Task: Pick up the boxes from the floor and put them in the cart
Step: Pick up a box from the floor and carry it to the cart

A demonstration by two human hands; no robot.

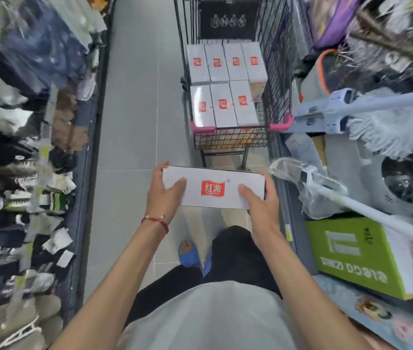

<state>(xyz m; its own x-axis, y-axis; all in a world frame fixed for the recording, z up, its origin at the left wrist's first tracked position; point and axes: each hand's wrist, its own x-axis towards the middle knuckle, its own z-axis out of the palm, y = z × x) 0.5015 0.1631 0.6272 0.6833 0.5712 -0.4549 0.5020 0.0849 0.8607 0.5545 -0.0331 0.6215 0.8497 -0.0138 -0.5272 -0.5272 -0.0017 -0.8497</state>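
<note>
While the left hand (166, 193) and right hand (260, 203) clamp the white box (213, 188) endwise, its long axis lies crosswise, just short of the cart (230, 142).

1. Both bare arms reach forward and down, with the forearms angling inward.
2. The left hand (166, 192) grips the left end of the box (214, 198), thumb lying on top.
3. The right hand (260, 198) grips the right end, thumb on top.
4. A red cord (155, 220) circles the left wrist.
</note>
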